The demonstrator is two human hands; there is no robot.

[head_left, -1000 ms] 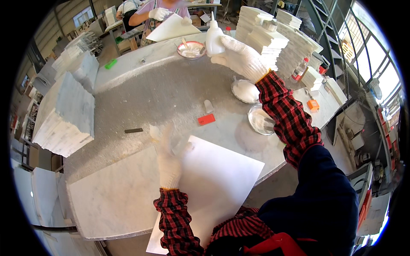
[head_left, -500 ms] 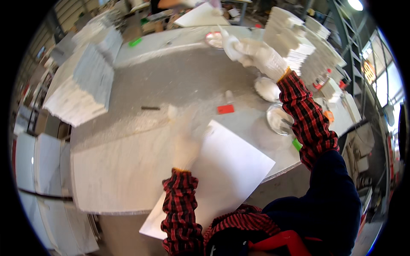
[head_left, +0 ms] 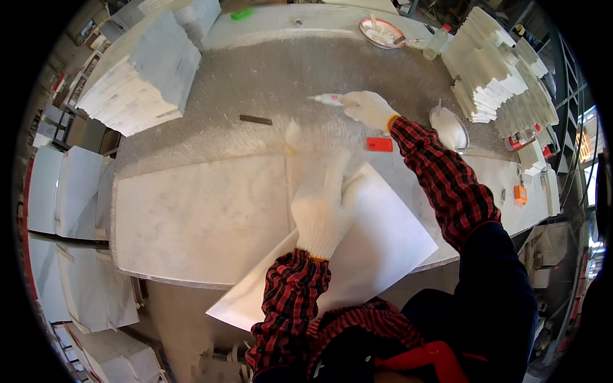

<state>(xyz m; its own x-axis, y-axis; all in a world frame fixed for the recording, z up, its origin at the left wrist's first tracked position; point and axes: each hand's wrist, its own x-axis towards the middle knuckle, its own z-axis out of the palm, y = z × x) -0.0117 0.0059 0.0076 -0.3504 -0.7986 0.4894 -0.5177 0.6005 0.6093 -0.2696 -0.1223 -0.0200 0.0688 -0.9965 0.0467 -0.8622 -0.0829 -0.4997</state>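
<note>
My right hand (head_left: 370, 110), in a white knitted glove, is closed around a small white bottle with a pointed nozzle (head_left: 329, 98), held over the grey part of the table with its tip to the left. My left hand (head_left: 325, 207), gloved too, lies across the upper left edge of a white panel (head_left: 396, 236). Its thumb stands apart from the stretched fingers, whose tips are blurred. The panel lies askew and juts past the table's near edge towards my body. A red rectangular piece (head_left: 379, 144) lies just beyond the panel's far corner.
Stacks of white slabs (head_left: 143, 70) stand at the far left, more slabs (head_left: 488, 67) at the far right. A dark flat bar (head_left: 255, 119) lies mid-table. A red-rimmed bowl (head_left: 382, 33), a clear bottle (head_left: 437, 43), a dish of white material (head_left: 449, 129) and an orange object (head_left: 520, 194) are around.
My right hand has come back from the far right towards the middle with the nozzle bottle. My left hand has shifted right onto the panel's edge. The view has also shifted.
</note>
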